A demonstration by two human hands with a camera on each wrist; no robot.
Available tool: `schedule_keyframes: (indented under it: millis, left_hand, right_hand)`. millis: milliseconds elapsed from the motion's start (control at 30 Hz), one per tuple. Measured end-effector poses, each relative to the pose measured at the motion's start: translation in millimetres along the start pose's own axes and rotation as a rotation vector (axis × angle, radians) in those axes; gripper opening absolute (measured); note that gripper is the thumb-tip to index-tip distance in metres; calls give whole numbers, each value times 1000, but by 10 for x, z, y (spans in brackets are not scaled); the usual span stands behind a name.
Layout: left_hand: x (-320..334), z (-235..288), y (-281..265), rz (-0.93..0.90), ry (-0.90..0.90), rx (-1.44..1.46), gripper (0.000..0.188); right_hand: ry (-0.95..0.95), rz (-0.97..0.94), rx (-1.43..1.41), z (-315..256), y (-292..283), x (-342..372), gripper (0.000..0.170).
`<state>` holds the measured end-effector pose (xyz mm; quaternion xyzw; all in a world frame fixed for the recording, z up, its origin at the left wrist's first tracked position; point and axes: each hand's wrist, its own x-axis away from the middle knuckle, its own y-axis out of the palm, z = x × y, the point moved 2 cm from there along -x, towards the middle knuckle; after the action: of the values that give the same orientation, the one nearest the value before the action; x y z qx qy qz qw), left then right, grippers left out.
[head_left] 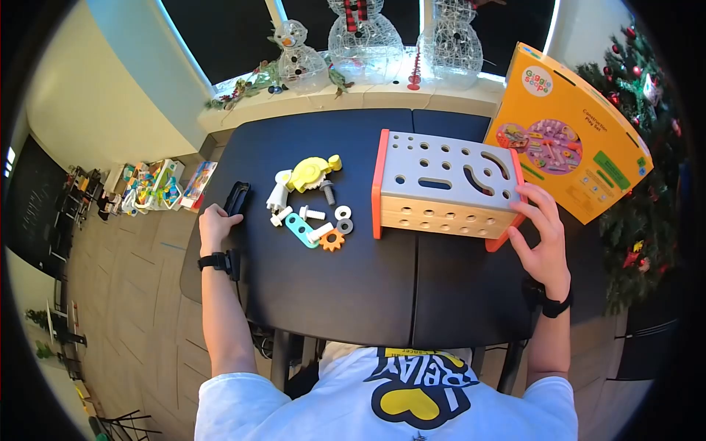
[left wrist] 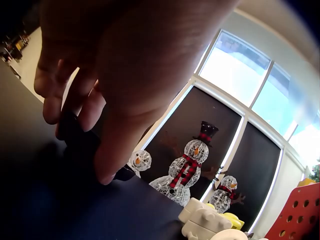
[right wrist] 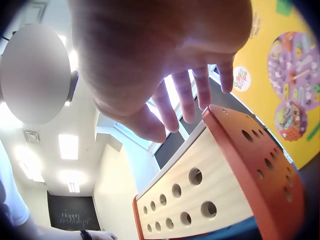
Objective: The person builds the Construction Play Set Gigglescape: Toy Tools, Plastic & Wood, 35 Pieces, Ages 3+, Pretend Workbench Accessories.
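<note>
The left hand (head_left: 215, 225) has a black object (head_left: 238, 197) pinched at the table's (head_left: 331, 301) left edge, while the right hand (head_left: 546, 239) is loose-fingered by the wooden box's (head_left: 454, 158) right end, over right of the toy parts (head_left: 306, 175).

on the table (head_left: 331, 294), toy pieces (head_left: 313, 214) lie left of the toolbox (head_left: 445, 211).

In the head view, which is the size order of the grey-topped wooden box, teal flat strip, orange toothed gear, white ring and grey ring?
Wooden box
Teal strip
Orange gear
White ring and grey ring: too alike to rank
</note>
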<state>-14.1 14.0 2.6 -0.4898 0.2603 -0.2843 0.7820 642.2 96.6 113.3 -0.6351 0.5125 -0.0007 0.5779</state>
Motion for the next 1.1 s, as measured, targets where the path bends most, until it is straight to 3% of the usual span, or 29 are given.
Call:
schedule_keyframes:
  millis: [100,200,233,333,533,667,800,967,1100]
  left_hand:
    - [105,137,-68,8,-9,-88,46]
    - [233,447,-158,206,193,-136,43]
    - [287,585,-191,287,357,-106,34]
    - [496,1083,-227,216,606,224,26]
    - [854,1642,9,-260,900,166,33]
    - [778,1648,246,-383,827,47,30]
    - [802,1639,279,-365,807,121,26]
    - [940,1813,-38,-234,783,331,34]
    - [1144,2098,-464,-202,618,514,34]
  right_hand:
    - [50,-40,1,47,-4,21,51]
    - [85,-60,-15,75,-6,22,58]
    - [94,-71,-20,87,-6,29,60]
    - [112,-82,-27,143,8,27,62]
    - [158,-106,-59,125,2,7,65]
    - [142,-94,-72,117,-16,33,63]
    - [153,-77,-50,111,6,70,55]
    - [180,-87,-45,44,-6,100,52]
    - [89,-52,44,2,34,120,56]
